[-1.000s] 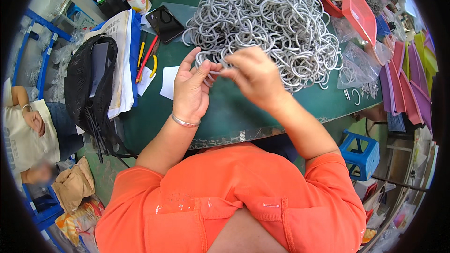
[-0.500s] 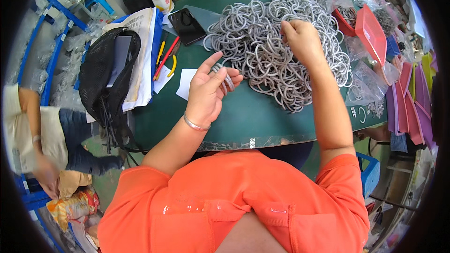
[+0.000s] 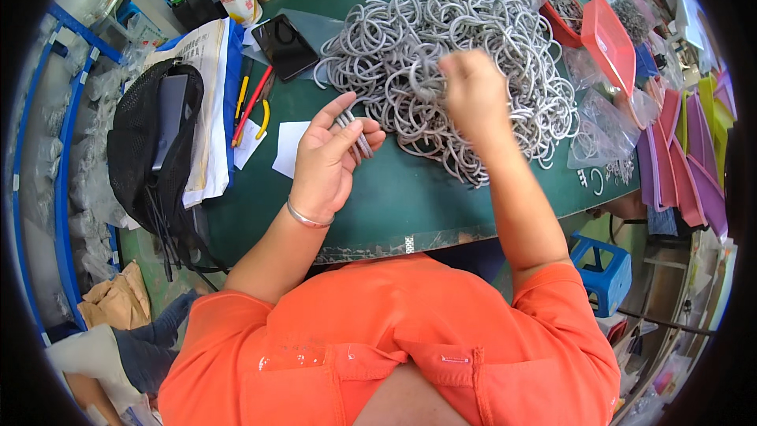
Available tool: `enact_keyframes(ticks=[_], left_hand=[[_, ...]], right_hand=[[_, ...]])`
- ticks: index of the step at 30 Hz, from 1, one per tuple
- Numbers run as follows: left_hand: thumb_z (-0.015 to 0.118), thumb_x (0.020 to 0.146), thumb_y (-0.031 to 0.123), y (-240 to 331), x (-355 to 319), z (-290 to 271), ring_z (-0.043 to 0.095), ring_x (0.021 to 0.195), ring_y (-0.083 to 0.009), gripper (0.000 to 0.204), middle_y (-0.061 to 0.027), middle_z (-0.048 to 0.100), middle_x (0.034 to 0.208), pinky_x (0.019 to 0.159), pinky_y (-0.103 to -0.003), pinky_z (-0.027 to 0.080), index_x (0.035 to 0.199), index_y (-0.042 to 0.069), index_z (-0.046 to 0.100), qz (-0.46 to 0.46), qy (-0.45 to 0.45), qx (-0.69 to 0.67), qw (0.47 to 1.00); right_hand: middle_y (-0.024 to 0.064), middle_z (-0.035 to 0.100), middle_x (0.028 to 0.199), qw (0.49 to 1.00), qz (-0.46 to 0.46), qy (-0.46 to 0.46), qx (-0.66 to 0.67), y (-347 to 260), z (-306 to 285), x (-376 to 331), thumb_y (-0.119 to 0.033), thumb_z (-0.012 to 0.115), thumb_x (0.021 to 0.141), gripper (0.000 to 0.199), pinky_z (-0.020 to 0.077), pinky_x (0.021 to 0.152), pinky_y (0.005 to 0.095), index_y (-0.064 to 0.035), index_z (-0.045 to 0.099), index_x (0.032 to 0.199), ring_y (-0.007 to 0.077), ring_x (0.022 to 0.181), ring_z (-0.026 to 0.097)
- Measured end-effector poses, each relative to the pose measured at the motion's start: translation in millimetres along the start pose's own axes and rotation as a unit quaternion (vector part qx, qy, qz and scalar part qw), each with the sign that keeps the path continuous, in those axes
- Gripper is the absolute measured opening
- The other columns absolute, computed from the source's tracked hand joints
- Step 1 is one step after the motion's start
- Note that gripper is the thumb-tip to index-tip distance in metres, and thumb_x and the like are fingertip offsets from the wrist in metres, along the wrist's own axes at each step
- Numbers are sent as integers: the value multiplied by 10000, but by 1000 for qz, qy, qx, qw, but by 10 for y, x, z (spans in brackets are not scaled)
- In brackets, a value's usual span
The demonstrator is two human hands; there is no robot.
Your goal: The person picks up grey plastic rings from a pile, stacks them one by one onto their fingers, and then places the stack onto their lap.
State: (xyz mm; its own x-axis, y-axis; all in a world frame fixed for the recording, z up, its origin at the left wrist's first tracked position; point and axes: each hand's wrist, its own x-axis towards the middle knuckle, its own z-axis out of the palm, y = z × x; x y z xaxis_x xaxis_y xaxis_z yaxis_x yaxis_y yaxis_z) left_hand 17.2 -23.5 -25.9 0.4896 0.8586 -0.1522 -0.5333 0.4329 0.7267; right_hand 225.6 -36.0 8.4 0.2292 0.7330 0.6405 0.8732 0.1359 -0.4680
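Note:
A large heap of grey metal rings (image 3: 394,63) lies tangled on the green table (image 3: 441,221). My left hand (image 3: 330,159), palm up, grips several grey rings (image 3: 355,132) between thumb and curled fingers, its index finger stretched out. My right hand (image 3: 478,99) is over the heap, closed in a pinch and smeared by motion. A blurred grey ring (image 3: 426,83) shows at its fingertips and appears held.
A black phone (image 3: 285,47), red pen (image 3: 252,106), yellow-handled pliers (image 3: 262,120) and black mesh bag (image 3: 150,126) lie left. Red trays (image 3: 609,43) and plastic bags (image 3: 603,130) stand right. A blue stool (image 3: 601,272) is below; another person (image 3: 102,363) is at lower left.
My right hand has moved left and slightly nearer across the heap, with a blurred ring now at its fingertips. My left hand keeps its rings. The view has shifted, and the other person is lower.

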Motion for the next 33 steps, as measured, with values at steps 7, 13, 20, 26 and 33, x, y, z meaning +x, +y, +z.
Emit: enact_keyframes(ticks=[7,13,20,26,33], left_hand=[[545,886,49,12,58,42,628,870,-213,447,-124,622,944,812,-345,516,1299,10,379,-4,10,9,1000],[553,879,43,-43,102,80,626,870,-212,457,-122,625,937,829,-347,511,1301,10,380,-4,5,15,1000],[573,873,33,15,100,66,628,899,-208,484,-134,628,979,849,-330,504,1314,19,375,19,-17,35,999],[579,864,33,-14,114,91,626,902,-222,500,-152,619,990,838,-349,512,1316,18,365,13,-14,10,1000],[583,859,30,-22,143,84,627,894,-222,502,-156,618,988,833,-351,512,1311,8,365,10,1,10,1000]], right_hand=[[47,569,628,900,366,-131,197,75,-125,161,-138,541,904,157,427,422,228,1,610,885,86,499,535],[81,604,691,892,319,-53,315,23,87,89,-112,565,881,158,486,460,254,37,618,865,120,513,583],[104,592,765,911,268,10,312,34,119,-54,-35,581,848,67,478,490,278,23,612,841,158,526,588],[113,604,756,994,-10,-29,102,42,-31,-88,-46,612,812,50,487,555,339,1,617,797,230,607,610],[221,597,798,983,55,-138,103,-150,58,14,-131,572,858,174,490,697,419,28,608,797,370,769,609]])
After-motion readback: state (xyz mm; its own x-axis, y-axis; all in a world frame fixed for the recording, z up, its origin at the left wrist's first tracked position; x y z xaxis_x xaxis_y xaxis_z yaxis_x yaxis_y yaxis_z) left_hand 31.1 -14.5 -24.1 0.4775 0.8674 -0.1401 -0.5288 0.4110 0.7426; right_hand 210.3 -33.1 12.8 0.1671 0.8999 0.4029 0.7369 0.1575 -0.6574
